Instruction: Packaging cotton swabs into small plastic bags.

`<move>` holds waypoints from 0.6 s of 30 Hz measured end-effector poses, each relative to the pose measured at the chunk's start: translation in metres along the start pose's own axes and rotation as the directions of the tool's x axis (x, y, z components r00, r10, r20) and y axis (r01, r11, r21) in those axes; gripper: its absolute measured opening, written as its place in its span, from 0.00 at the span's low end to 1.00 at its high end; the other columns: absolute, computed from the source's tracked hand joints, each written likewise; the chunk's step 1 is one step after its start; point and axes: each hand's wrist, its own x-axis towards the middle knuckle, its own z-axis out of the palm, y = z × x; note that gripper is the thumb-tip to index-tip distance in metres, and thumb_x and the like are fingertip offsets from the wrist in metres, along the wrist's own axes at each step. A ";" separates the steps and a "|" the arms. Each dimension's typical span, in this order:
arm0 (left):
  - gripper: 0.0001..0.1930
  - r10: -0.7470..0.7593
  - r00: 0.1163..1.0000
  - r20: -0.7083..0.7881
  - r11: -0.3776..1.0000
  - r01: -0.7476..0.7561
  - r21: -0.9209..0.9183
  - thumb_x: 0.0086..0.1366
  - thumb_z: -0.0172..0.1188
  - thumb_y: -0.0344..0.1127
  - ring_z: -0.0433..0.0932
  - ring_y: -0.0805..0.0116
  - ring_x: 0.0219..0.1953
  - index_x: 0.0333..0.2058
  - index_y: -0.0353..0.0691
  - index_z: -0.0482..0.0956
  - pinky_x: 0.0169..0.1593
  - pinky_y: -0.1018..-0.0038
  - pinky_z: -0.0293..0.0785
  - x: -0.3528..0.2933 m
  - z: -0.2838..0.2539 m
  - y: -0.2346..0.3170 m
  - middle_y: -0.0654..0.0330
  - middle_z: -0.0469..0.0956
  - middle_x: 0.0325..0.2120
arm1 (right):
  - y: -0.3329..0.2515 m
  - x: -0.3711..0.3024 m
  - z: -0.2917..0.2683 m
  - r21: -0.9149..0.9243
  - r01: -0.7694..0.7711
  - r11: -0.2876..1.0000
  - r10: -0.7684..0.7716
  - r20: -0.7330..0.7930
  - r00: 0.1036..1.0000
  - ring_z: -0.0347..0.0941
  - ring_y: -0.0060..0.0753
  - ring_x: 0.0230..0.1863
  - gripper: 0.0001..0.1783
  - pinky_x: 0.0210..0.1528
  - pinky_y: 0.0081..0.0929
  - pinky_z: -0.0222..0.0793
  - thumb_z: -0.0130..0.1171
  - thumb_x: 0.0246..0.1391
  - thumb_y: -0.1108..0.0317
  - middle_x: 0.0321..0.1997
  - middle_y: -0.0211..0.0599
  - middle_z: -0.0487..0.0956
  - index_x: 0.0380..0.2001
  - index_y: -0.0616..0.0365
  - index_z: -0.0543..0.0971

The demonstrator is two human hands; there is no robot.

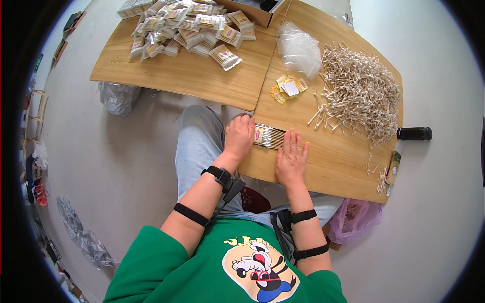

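A flat clear packet of cotton swabs (273,137) with a yellow label card at its left end lies near the table's front edge. My left hand (239,134) is closed at the packet's left end, its fingers bent and close together, with the fingertips partly hidden. Across the packet's right end rests my right hand (291,160), palm down and fingers stretched out. Just beyond the packet is a small heap of yellow and white label cards (289,88). A large heap of loose cotton swabs (361,88) spreads over the right side of the table.
Clear plastic bags (299,49) lie at the far middle. Many filled swab packets (189,30) are piled at the far left, beside an open cardboard box (260,15). A black bottle-like object (415,134) juts past the right edge. A purple plastic bag (356,220) hangs below.
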 end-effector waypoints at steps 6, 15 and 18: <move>0.13 -0.066 0.992 0.108 0.989 0.079 -0.126 0.72 0.49 0.42 0.74 0.44 0.44 0.41 0.38 0.73 0.48 0.53 0.70 0.001 0.006 -0.005 0.48 0.76 0.38 | 0.014 0.001 -0.003 -0.010 0.065 0.998 -0.065 0.025 0.998 0.43 0.39 0.78 0.36 0.76 0.53 0.32 0.43 0.66 0.57 0.78 0.36 0.51 0.73 0.55 0.50; 0.11 -0.049 0.993 0.104 0.988 0.063 -0.142 0.72 0.49 0.40 0.74 0.42 0.41 0.40 0.37 0.72 0.47 0.53 0.70 0.002 0.005 -0.003 0.46 0.76 0.36 | -0.012 0.020 0.003 -0.008 0.129 0.992 -0.129 0.004 0.992 0.44 0.40 0.78 0.35 0.76 0.52 0.31 0.44 0.66 0.58 0.77 0.39 0.52 0.72 0.59 0.52; 0.11 -0.048 0.993 0.106 0.991 0.061 -0.121 0.72 0.49 0.39 0.74 0.42 0.41 0.40 0.37 0.72 0.47 0.53 0.71 0.002 0.004 -0.002 0.46 0.76 0.36 | -0.021 0.018 0.005 -0.016 0.113 0.994 -0.113 -0.014 0.994 0.44 0.40 0.78 0.36 0.76 0.52 0.30 0.45 0.64 0.58 0.77 0.40 0.52 0.72 0.59 0.53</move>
